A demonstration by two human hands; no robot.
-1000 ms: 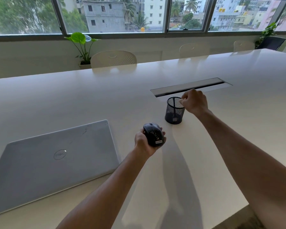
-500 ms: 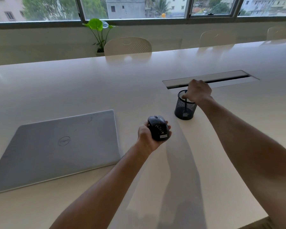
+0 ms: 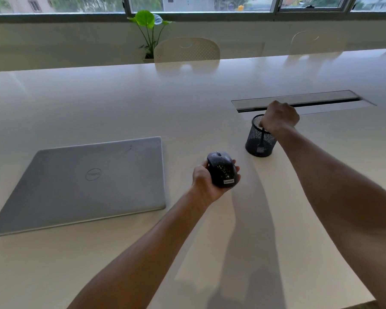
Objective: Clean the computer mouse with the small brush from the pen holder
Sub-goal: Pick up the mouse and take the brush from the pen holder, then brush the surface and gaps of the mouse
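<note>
My left hand [image 3: 206, 180] holds a black computer mouse [image 3: 223, 169] above the table, fingers curled round its sides; pale specks dot its back. A black mesh pen holder [image 3: 257, 141] stands on the table to the right of the mouse. My right hand [image 3: 280, 117] is over the holder's rim with its fingers curled down into it. A thin dark brush handle [image 3: 263, 137] shows through the mesh below those fingers. The brush's head and the fingertips are hidden.
A closed silver laptop [image 3: 87, 181] lies to the left of the mouse. A cable slot [image 3: 303, 102] runs in the white table [image 3: 120, 103] just behind the holder. Pale chairs [image 3: 186, 51] and a potted plant [image 3: 148, 30] stand beyond the far edge.
My right hand has moved from beside the holder's rim to over it, fingers reaching inside onto the brush handle. My left hand keeps hold of the mouse. The camera tilted down.
</note>
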